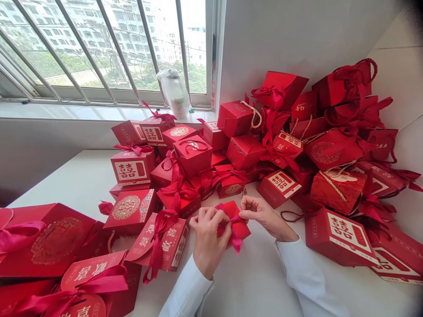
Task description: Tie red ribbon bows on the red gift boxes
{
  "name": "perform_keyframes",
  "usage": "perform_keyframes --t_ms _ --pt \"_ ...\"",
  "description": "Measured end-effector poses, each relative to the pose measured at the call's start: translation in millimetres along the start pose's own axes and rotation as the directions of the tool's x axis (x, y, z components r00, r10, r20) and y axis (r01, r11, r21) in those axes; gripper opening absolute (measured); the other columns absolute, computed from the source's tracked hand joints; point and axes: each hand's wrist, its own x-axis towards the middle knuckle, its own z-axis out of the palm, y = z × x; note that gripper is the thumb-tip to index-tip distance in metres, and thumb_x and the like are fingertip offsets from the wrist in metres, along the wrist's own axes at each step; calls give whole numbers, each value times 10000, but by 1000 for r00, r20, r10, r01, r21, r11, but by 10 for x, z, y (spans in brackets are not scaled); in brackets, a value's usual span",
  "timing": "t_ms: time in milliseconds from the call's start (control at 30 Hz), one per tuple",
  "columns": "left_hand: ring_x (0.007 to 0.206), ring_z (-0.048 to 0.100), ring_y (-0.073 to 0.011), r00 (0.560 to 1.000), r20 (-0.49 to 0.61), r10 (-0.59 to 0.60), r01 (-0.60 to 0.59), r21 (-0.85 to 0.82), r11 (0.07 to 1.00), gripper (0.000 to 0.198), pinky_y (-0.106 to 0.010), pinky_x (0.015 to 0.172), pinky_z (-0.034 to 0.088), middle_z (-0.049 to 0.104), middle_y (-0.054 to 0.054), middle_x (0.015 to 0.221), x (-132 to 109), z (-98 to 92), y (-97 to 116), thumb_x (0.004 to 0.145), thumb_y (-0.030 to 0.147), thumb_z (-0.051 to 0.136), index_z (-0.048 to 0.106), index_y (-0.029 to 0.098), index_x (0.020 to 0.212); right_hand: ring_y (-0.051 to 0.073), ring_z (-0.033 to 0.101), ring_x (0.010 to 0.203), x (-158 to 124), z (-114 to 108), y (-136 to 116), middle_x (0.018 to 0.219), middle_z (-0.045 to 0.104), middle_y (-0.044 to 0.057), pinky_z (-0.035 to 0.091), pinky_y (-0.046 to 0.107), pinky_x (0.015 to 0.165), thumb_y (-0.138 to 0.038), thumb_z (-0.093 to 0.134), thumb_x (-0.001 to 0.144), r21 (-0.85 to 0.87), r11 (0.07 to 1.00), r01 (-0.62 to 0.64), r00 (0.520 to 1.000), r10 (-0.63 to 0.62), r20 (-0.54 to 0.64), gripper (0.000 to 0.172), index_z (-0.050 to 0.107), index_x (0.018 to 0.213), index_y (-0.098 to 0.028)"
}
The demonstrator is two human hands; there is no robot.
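Note:
A small red gift box (243, 232) sits on the white table between my hands, with a magenta ribbon (236, 240) across its top. My left hand (209, 237) is curled over the box's left side, its fingertips closed on the ribbon; the exact grip is partly hidden by the fingers. From the right, my right hand (264, 215) pinches the ribbon between thumb and forefinger near the box's upper right edge. Just left of my left hand lies a larger red box (176, 246) with white characters and a tied ribbon bow (161, 229).
Red gift boxes are piled behind, such as a box with a rope handle (193, 154), and at right a white-labelled box (340, 237). Large red boxes (59, 240) stand at front left on the white table (76, 176). A bagged cup (178, 99) rests on the windowsill (99, 112).

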Motion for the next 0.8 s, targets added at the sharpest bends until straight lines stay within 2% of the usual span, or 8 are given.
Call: perform_keyframes --t_ms 200,333,467,667,800 --pt "924 517 -228 1000 -12 26 -26 -58 998 48 -394 803 289 655 -17 895 -16 -11 -24 842 275 594 609 229 839 93 445 609 -7 3 8 681 476 -44 381 235 609 -332 711 755 24 1000 -17 1000 17 7 263 498 722 -181" --pt "895 515 -218 1000 -14 3 -4 -12 1000 90 -415 826 259 644 0 821 13 5 21 831 208 586 609 217 744 95 436 603 -5 1 11 677 469 -43 380 236 603 -347 724 737 20 1000 -23 1000 22 9 278 502 714 -182" --pt "870 504 -203 999 33 12 -12 -5 1000 126 -405 811 256 626 13 787 27 -3 16 822 161 556 587 204 708 95 437 604 0 3 9 661 470 -46 373 235 606 -315 718 745 19 1000 -15 1000 15 19 256 504 705 -180" --pt "883 507 -201 993 112 43 -42 -14 999 124 -408 822 272 629 12 816 49 -74 -26 843 152 528 590 213 754 96 441 605 -10 6 10 663 476 -48 369 240 611 -320 724 746 37 999 -9 1000 9 14 262 503 714 -183" --pt "889 533 -209 994 97 50 -44 -65 997 25 -387 804 316 642 -6 878 37 -145 -19 827 226 600 603 225 852 96 460 631 -26 -18 3 719 483 -43 390 240 627 -377 710 766 50 999 -8 1000 8 3 270 516 811 -195"
